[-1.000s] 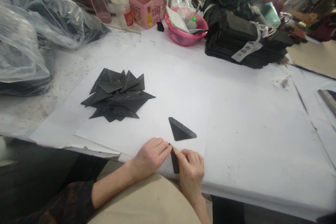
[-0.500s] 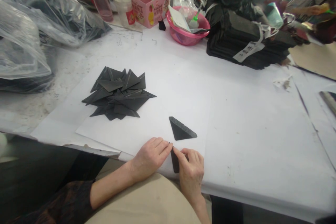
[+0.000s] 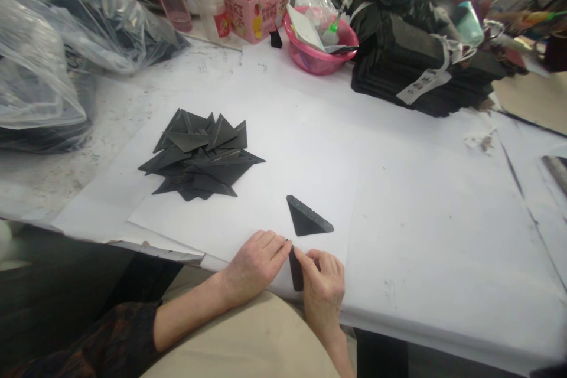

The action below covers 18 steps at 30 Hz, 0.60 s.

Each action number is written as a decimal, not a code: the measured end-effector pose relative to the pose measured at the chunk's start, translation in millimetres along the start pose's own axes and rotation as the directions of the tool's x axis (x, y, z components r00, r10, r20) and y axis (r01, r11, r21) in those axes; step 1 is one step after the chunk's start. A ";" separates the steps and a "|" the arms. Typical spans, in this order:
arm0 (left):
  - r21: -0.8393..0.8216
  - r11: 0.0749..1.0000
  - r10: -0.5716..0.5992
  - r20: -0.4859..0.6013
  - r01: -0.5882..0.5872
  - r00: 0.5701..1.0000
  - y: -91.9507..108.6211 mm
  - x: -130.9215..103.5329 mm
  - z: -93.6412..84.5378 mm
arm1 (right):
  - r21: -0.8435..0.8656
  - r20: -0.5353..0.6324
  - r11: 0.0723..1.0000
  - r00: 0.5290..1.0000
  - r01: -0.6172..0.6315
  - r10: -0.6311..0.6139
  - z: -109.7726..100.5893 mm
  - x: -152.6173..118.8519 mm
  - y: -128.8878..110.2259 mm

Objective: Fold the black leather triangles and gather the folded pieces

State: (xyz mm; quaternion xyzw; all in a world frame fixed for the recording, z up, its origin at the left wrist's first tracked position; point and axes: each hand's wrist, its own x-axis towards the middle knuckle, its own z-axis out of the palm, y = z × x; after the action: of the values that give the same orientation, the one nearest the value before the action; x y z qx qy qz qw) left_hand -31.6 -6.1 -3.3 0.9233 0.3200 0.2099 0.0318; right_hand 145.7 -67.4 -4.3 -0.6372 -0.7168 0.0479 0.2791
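Observation:
At the table's near edge, a small black piece [image 3: 296,271] of sheet material, partly hidden by my fingers, is gripped at its upper end. My left hand [image 3: 259,260] is closed, its fingertips pinching the top corner. On the piece's right side my right hand [image 3: 324,283] is closed too, thumb and forefinger pressing close to the left fingertips. Just beyond my hands lies a single black triangular piece [image 3: 308,218] with a rough grey strip along its upper edge. To the left is a heap of black triangular pieces [image 3: 201,156].
White paper [image 3: 398,201] covers the table. Along the back stand a pink box [image 3: 252,9], a pink basin [image 3: 319,62] with a green-tipped bottle, and a tagged stack of black sheets [image 3: 411,65]. Plastic-wrapped bundles [image 3: 101,29] lie at the left.
The view has shifted very slightly. Both hands keep nearly the same hold on the small black piece; the heap and the single triangle have not moved.

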 end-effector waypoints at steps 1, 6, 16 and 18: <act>0.002 1.000 0.002 0.003 -0.002 1.000 -0.1 -0.2 0.3 | 0.000 -0.001 1.000 1.000 -0.007 0.007 0.3 -0.3 0.3; -0.015 1.000 0.005 0.015 -0.004 1.000 -0.2 -1.6 1.5 | 0.005 0.007 1.000 1.000 -0.008 0.008 0.9 -1.2 0.9; 0.011 1.000 0.004 0.028 -0.005 1.000 0.4 -1.1 2.5 | -0.004 -0.002 1.000 1.000 -0.010 0.010 1.2 -0.2 1.0; 0.021 1.000 0.002 0.028 -0.002 1.000 0.9 -1.0 2.7 | -0.004 0.010 1.000 1.000 -0.012 0.012 0.6 0.3 0.8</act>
State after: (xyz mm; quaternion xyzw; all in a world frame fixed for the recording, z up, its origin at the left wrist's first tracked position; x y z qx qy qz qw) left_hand -30.7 -7.3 -5.9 0.9267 0.3208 0.1938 0.0265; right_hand 146.1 -66.8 -5.0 -0.6417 -0.7145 0.0512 0.2740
